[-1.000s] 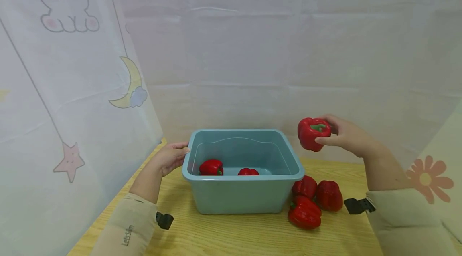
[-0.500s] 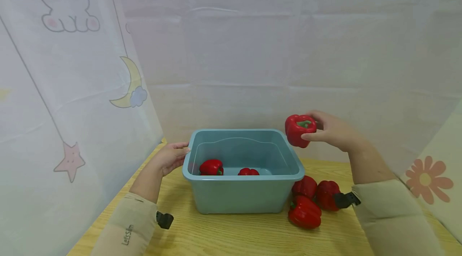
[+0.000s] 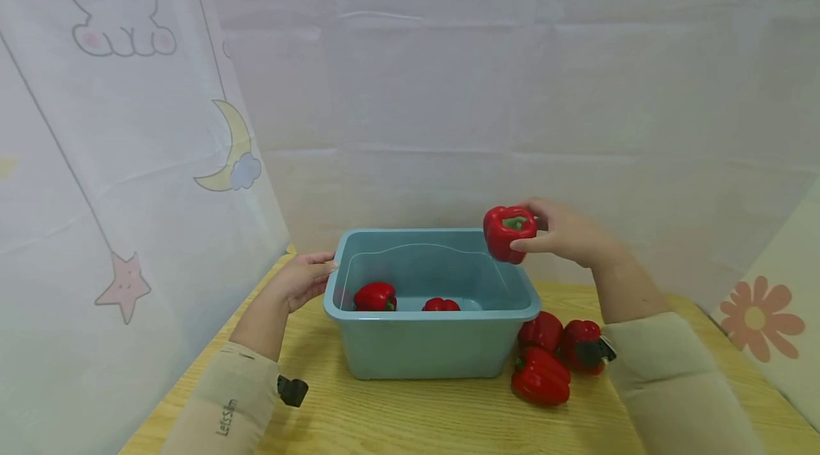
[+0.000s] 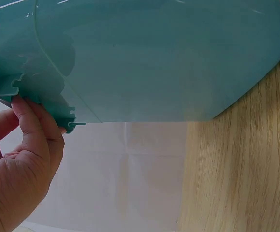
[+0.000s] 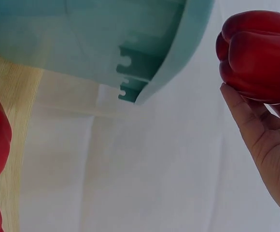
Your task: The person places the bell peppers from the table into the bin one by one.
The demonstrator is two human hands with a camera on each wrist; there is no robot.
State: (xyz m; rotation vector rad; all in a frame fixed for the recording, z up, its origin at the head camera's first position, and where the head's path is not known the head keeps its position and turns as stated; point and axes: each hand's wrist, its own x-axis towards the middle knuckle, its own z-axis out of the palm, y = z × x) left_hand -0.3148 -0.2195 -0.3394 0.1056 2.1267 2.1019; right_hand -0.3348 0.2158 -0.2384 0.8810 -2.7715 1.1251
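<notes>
Farthest left, the edge of the yellow wood-grain desk (image 3: pixel 397 416) slants past the left hand (image 3: pixel 304 283), with a narrow strip of desktop between it and that forearm. The left hand pinches the near end of a blue-green rectangular plastic bin (image 3: pixel 423 348), its fingers up under the thick rounded rim. Just right of that hand, inside the bin, lies a glossy red bell pepper with a green stem (image 3: pixel 374 296); farther right, a second red bell pepper (image 3: pixel 440 305) shows only its top over the front rim. The bin's inner space widens behind and right of these two.

Farther right, a glossy red lobed bell pepper with a sunken green stem (image 3: pixel 500 238) is raised in the right hand (image 3: pixel 566 234), thumb on its near side and fingers behind. From the right wrist, a gap separates it from the bin's rim; whether it is over the opening I cannot tell. Below the right hand, three more red bell peppers crowd the bin's right end: one by the wall (image 3: pixel 539 331), one in front (image 3: pixel 542 378), one outermost (image 3: pixel 579 335). The desk's right edge slants away beyond the right forearm.
</notes>
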